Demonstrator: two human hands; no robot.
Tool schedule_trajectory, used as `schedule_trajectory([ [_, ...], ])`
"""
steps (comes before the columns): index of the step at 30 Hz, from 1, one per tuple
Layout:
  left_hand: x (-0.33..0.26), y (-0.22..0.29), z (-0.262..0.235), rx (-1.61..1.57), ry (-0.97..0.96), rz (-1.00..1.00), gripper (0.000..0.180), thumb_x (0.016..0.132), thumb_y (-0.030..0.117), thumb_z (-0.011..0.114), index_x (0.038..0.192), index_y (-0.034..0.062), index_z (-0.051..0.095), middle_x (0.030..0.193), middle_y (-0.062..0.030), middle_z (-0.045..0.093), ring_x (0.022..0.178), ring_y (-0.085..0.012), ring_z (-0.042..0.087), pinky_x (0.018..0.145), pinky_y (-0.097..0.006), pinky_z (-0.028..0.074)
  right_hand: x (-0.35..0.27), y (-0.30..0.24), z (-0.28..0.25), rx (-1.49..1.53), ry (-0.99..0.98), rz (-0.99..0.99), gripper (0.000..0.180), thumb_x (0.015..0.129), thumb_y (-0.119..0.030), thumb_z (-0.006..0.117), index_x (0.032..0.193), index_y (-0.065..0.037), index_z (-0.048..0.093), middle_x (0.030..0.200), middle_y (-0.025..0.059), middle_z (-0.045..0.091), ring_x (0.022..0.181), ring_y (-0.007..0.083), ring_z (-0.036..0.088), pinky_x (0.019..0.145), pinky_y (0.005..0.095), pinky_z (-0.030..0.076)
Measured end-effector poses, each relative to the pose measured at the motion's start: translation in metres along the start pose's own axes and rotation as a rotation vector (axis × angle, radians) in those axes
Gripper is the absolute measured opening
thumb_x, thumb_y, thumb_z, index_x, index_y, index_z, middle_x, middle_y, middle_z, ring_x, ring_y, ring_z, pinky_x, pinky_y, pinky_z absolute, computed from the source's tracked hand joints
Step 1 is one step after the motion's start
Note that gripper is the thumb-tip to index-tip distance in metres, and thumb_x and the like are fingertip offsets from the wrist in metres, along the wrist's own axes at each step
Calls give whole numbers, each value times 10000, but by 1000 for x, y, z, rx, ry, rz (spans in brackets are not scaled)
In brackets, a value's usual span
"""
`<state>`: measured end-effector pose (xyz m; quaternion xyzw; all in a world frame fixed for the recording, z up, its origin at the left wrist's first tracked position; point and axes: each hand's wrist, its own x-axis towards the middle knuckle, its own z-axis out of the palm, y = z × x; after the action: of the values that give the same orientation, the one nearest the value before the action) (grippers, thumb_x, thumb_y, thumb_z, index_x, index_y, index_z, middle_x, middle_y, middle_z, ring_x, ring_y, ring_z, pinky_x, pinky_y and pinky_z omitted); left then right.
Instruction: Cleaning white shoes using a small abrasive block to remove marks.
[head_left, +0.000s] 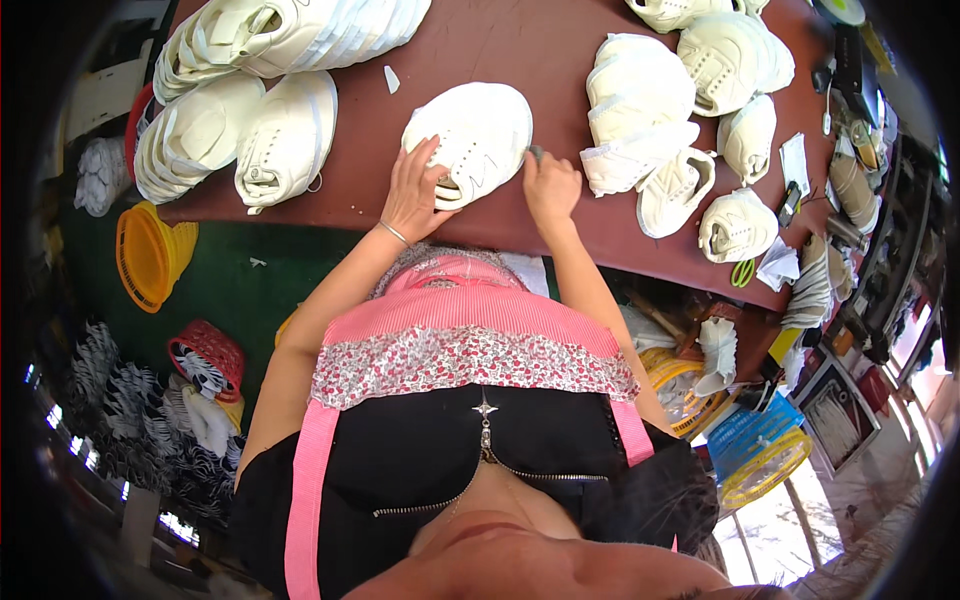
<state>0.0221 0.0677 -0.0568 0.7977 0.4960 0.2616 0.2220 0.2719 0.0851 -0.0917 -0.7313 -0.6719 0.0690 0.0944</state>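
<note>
A cream-white shoe upper (483, 125) lies on the brown-red table in front of me, its lace holes and a dark zigzag line showing. My left hand (410, 192) grips its left side near the ankle opening, fingers on top. At its right edge is my right hand (553, 190), closed with the fingers curled. A small grey object (537, 153) sticks out of that fist beside the upper; its kind cannot be made out. Left of these lies another upper (290, 140), next to a nested stack of uppers (195, 140).
More uppers (640, 110) are heaped at the right. The brown-red table (450, 45) has its front edge close to my apron. A small white scrap (391, 79) lies near the far left stack. Green scissor-like handles (743, 273) sit at the right edge. Below left stands a yellow basket (150, 258).
</note>
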Motion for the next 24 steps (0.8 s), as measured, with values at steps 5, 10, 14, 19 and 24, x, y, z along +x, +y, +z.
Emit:
schedule_trajectory([
  [5,-34,0,-8,220,71,76,272,775,235,785,1009,191,653,1133,-1,555,1095,-199,513,928,-408,349,-36,-2,-33,809,-131,523,372,1000,-373,607,940,-28,731,728,107,687,678,170,678,623,338,486],
  [10,-24,5,-13,193,33,98,206,782,187,748,978,181,681,997,30,596,989,-178,563,923,-401,373,-59,-4,-17,1159,-317,756,375,1019,-372,593,1114,-24,699,823,35,701,687,96,664,600,248,466],
  [14,-13,13,-8,104,-33,196,179,809,131,661,985,155,686,972,9,600,940,-185,584,909,-381,438,-56,-12,-7,1214,-383,727,364,1021,-391,593,1160,-65,675,933,19,716,730,92,668,646,221,469],
  [19,-12,26,4,174,-50,191,130,836,146,607,952,161,662,1147,-12,608,1129,-196,560,1022,-431,401,-38,-16,-10,1126,-241,588,372,1038,-345,563,1184,-17,661,991,50,708,776,117,661,655,263,504],
  [24,-14,29,24,129,-64,96,77,840,188,631,905,169,668,1454,-73,524,1345,-256,471,1158,-604,252,22,-34,-36,693,-143,8,264,1020,-211,543,1129,17,619,1010,211,693,859,358,686,738,420,531],
])
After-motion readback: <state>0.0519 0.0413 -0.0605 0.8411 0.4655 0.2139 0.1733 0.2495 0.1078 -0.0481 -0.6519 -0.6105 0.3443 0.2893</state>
